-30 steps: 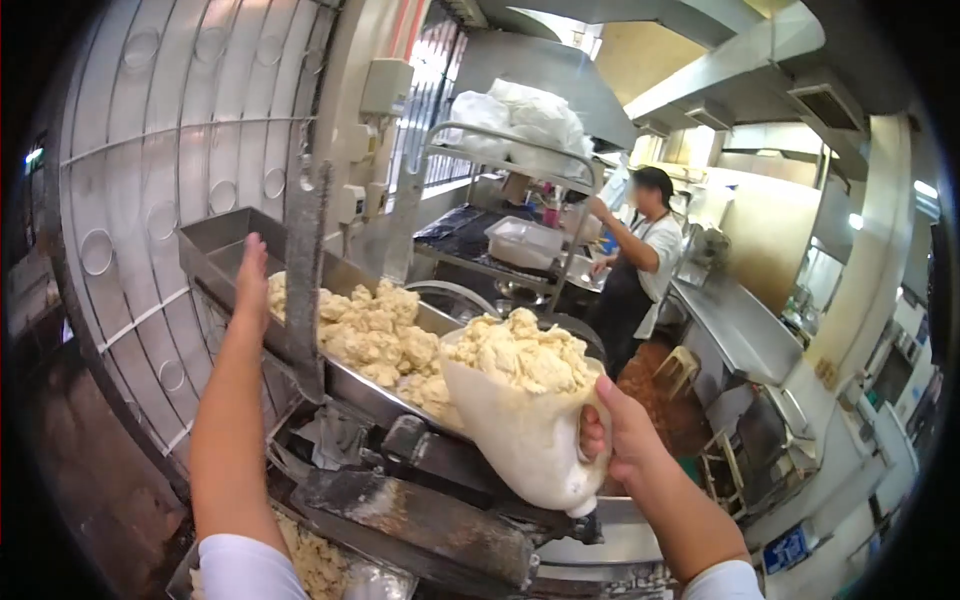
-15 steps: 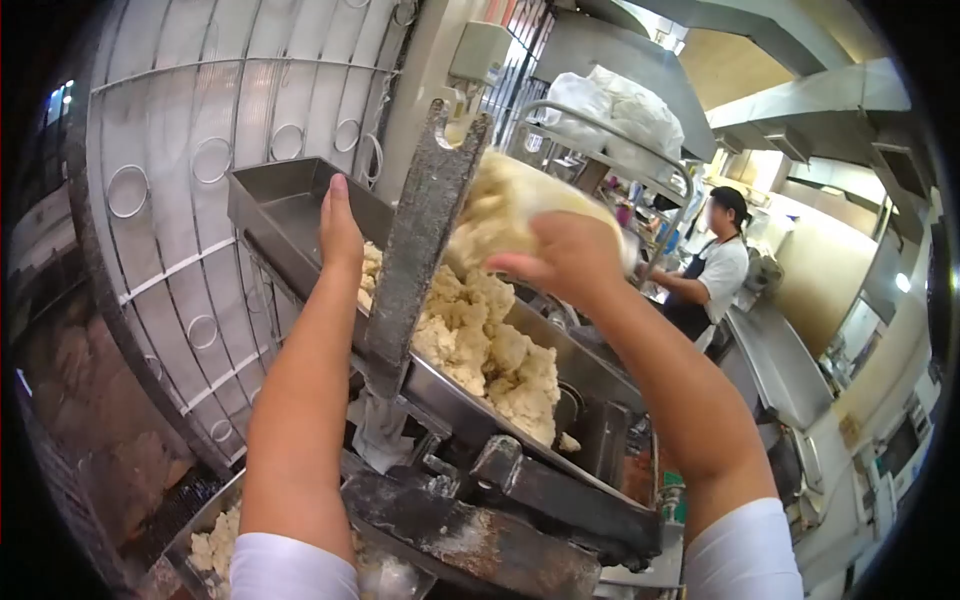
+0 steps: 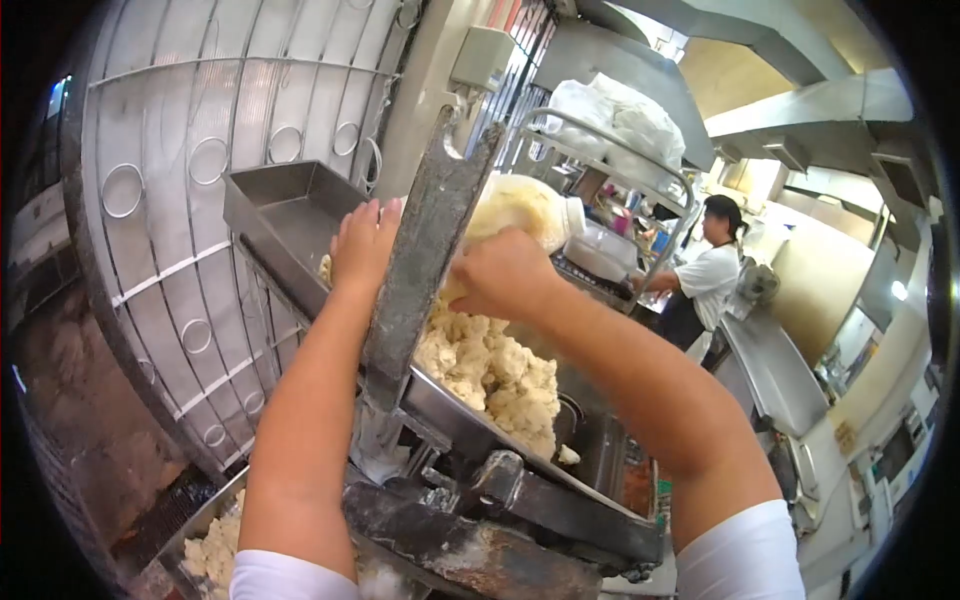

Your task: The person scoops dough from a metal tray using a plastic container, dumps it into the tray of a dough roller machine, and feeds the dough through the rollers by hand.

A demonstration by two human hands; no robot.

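Crumbly pale dough (image 3: 490, 375) lies heaped in a long metal trough (image 3: 300, 205). My right hand (image 3: 505, 275) grips a cut plastic jug (image 3: 520, 208), tipped over above the trough with its capped neck to the right. The jug's mouth is hidden behind an upright metal bar (image 3: 425, 260). On the bar's left, my left hand (image 3: 365, 240) is over the trough with its fingers spread; whether it touches dough or jug is hidden.
Worn metal machine arms (image 3: 490, 545) cross below the trough. More dough (image 3: 215, 550) sits in a lower tray at bottom left. A co-worker (image 3: 705, 280) stands at the right behind a rack (image 3: 600, 160) bearing white plastic bags (image 3: 620, 115). A barred panel (image 3: 220, 200) is at left.
The upright, dough-filled jug has been raised and tipped over the trough, then moved left behind the bar. My left hand has shifted right toward the bar. The view has turned.
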